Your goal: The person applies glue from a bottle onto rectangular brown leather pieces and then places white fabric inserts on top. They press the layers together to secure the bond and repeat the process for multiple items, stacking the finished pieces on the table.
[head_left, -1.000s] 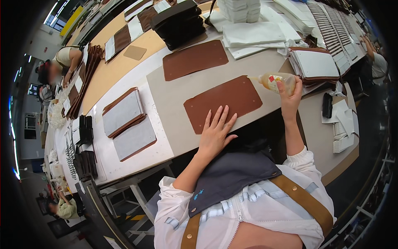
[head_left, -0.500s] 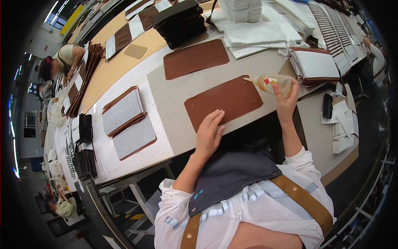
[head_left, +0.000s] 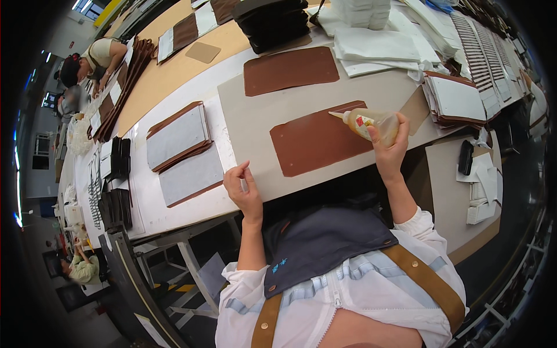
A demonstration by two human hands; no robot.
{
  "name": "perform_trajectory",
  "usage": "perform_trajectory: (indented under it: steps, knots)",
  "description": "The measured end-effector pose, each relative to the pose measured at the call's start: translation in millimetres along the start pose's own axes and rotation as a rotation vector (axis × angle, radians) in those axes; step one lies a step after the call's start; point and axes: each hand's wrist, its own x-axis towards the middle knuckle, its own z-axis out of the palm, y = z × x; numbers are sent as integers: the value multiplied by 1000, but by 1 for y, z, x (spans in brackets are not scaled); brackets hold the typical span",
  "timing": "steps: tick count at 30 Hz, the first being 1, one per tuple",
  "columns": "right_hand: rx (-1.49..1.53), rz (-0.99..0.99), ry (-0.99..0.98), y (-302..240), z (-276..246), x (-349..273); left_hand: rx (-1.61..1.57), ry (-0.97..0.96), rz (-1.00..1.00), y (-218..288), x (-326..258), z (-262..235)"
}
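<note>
In my right hand [head_left: 392,145] is a translucent squeeze bottle [head_left: 380,122] of yellowish liquid, its fingers wrapped round the body. The bottle lies almost level, its thin nozzle pointing left over a brown leather-like panel [head_left: 313,142]. That panel lies flat on the grey work mat [head_left: 246,124]. My left hand [head_left: 243,189] is off the panel, near the table's front edge, with loosely bent fingers and nothing visible in them. Closest to it is a grey-faced panel [head_left: 194,177] with a brown edge, partly under a stack of similar panels [head_left: 178,136].
A second brown panel [head_left: 292,71] lies farther back. Behind it stand a black stack [head_left: 271,26] and white sheets [head_left: 377,49]. More brown and white panels [head_left: 455,98] are piled at the right. A co-worker [head_left: 104,58] bends over the table at the far left.
My left hand has left the brown panel and moved left, its fingers now bent. The bottle has shifted slightly left over the panel, still in my right hand. The whole view has shifted a little.
</note>
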Motion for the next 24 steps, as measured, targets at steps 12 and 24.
perform_trajectory:
  steps: [12, 24]
  knots:
    - [172, -45, -187, -22, 42, -10, -47, 54, -19, -2, -4, 1]
    - [232, -167, -357, -33, 84, -15, -2, 70, 47, -5, -3, -1]
